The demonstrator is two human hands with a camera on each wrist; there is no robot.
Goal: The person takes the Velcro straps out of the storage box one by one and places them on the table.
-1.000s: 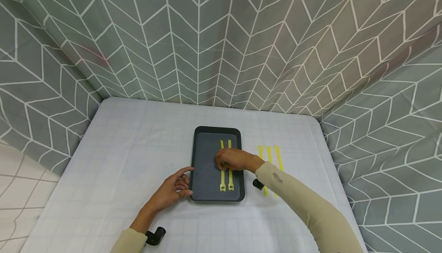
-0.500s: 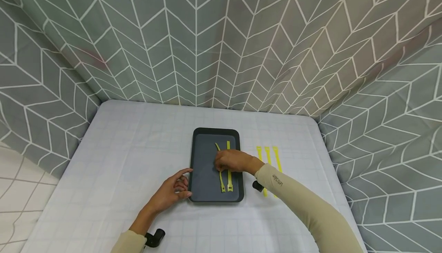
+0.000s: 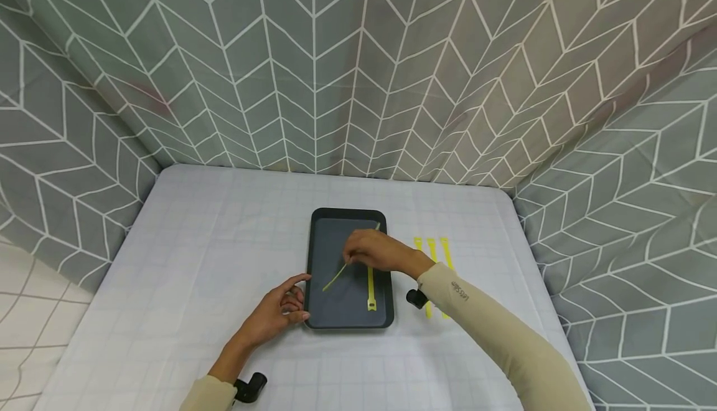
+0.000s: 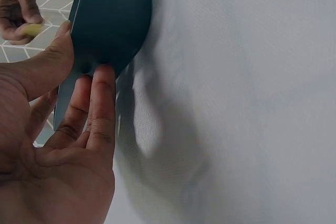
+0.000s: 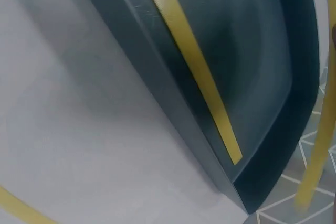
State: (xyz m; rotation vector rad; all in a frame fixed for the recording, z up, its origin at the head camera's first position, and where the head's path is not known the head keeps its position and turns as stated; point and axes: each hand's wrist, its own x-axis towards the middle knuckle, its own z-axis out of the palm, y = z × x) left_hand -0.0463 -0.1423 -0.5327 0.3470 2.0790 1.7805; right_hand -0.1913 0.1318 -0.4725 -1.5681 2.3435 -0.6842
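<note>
Since the right hand [image 3: 366,248] just swung its pinched yellow strap [image 3: 334,278] up over the tray [image 3: 350,308], only one flat strap [image 3: 371,286] shows lying inside, the left hand [image 3: 273,312] loosely spread against the edge.

Grey chevron curtains [image 3: 336,75] from nine to three o'clock round a white-covered desk [image 3: 235,224], pale tiles [image 3: 33,317] at eight, suggest a screened-off indoor workspace.
</note>
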